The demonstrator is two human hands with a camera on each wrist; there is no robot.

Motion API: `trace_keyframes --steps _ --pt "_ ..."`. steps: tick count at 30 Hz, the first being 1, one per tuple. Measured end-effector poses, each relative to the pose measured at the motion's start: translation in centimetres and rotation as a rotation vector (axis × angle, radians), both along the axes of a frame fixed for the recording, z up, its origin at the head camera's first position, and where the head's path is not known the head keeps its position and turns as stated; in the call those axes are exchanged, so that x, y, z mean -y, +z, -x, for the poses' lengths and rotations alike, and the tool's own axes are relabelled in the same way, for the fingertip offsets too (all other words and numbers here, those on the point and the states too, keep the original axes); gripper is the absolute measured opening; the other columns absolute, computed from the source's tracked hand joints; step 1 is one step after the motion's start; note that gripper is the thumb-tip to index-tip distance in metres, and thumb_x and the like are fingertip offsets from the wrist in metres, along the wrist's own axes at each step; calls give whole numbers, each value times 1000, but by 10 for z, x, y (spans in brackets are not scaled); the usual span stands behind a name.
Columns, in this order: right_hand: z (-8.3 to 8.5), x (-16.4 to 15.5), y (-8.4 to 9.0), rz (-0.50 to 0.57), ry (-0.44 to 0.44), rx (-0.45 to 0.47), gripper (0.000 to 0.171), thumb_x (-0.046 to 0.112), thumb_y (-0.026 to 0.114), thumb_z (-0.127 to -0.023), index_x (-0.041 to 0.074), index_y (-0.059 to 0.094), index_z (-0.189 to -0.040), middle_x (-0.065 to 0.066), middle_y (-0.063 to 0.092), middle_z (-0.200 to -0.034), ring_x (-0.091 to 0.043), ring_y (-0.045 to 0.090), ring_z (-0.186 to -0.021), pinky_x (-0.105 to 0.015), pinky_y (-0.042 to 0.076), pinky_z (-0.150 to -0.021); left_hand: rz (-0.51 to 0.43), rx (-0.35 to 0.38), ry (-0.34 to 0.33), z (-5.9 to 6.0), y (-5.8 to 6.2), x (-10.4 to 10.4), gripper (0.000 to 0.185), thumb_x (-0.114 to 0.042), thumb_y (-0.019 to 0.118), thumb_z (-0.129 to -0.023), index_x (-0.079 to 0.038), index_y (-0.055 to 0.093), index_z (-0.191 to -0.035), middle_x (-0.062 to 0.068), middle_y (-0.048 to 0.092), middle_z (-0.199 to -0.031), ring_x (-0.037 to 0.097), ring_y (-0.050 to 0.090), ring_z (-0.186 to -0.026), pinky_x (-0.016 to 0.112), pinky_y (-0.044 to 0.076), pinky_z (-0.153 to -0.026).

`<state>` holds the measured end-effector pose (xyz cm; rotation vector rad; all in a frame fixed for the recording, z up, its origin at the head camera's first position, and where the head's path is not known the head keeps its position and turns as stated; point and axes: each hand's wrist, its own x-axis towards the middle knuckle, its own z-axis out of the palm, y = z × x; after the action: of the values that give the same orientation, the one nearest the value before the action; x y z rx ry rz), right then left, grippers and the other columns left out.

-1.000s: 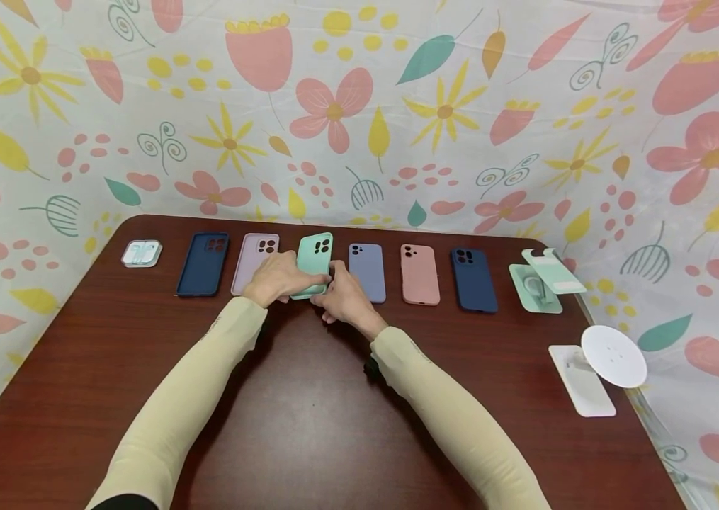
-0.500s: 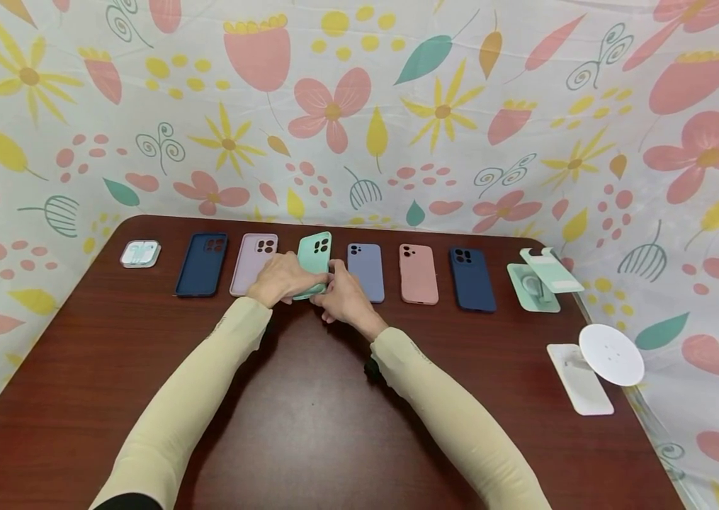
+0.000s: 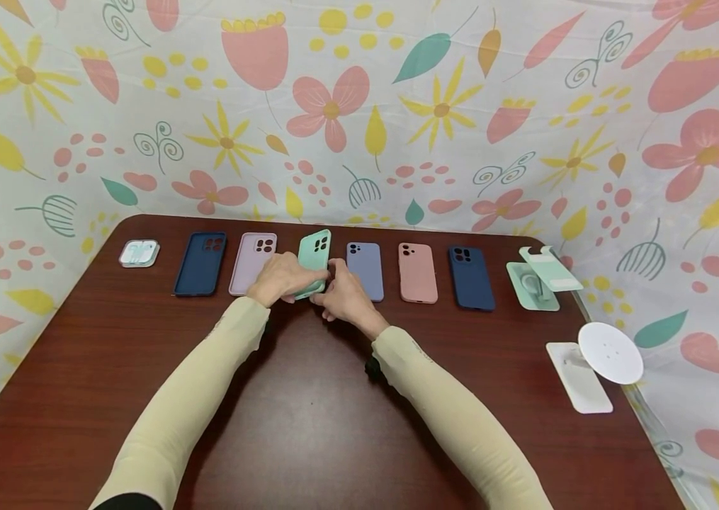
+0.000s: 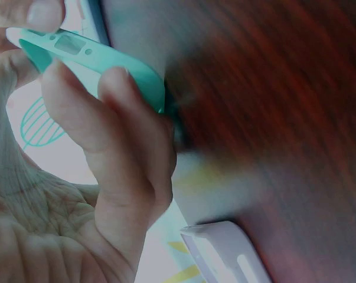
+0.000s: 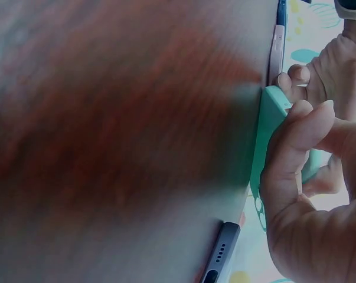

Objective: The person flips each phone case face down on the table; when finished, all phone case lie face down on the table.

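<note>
Left hand [image 3: 279,276] and right hand [image 3: 343,292], frame centre, both grip mint case [image 3: 313,261], tilted up off table [image 3: 308,418], likely for two-sided hold.

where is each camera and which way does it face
Head: worn on the head, looks forward and down at the table and a row of cases; both sleeved arms, left hand and right hand show.
Left wrist: close beside the left hand, whose fingers grip the mint case.
Right wrist: low over the table, shows right hand fingers on the mint case.
All three views share the mint case.
</note>
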<state>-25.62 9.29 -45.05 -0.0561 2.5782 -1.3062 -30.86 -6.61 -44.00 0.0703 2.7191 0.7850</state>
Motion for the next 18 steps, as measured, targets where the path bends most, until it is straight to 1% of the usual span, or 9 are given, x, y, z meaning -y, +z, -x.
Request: trace_keyframes --steps 6,8,11,14,16,18 --pt "1 -3 0 -7 12 34 93 17 83 -98 9 25 -170 -12 71 -84 -20 69 -53 -34 63 -56 -149 76 0 0 0 6 57 -68 71 -89 -12 64 -81 2 65 -68 16 72 -54 30 63 -58" --pt "2 -4 -1 -16 19 47 96 20 84 -97 8 23 -171 -11 71 -85 -20 70 -54 -35 63 -57 -213 109 -5 0 0 8 57 -67 71 -91 -11 63 -80 2 63 -67 16 72 -56 31 65 -60" --pt "4 -5 -4 -30 34 62 99 24 85 -96 8 22 -172 -9 71 -85 -19 70 -55 -33 62 -57 -302 152 -11 -1 -1 12 57 -65 73 -93 -9 66 -83 4 65 -69 17 72 -58 32 66 -61" --pt "5 -6 -4 -41 40 80 99 25 84 -97 8 22 -172 -9 72 -87 -19 71 -56 -33 62 -58 -365 191 -21 -2 0 17 58 -63 72 -95 -6 70 -92 8 70 -76 17 72 -61 31 66 -63" --pt "4 -5 -5 -45 41 81 98 26 84 -97 8 23 -172 -10 72 -89 -19 72 -56 -33 63 -58 -394 218 -26 -3 2 21 60 -62 71 -96 -3 72 -104 11 74 -83 16 73 -64 31 66 -65" --pt "2 -3 -2 -47 33 85 97 24 84 -98 7 24 -171 -11 73 -91 -20 72 -57 -34 64 -60 -421 249 -27 -3 4 25 65 -61 71 -96 0 71 -117 13 78 -89 16 74 -67 30 67 -67"
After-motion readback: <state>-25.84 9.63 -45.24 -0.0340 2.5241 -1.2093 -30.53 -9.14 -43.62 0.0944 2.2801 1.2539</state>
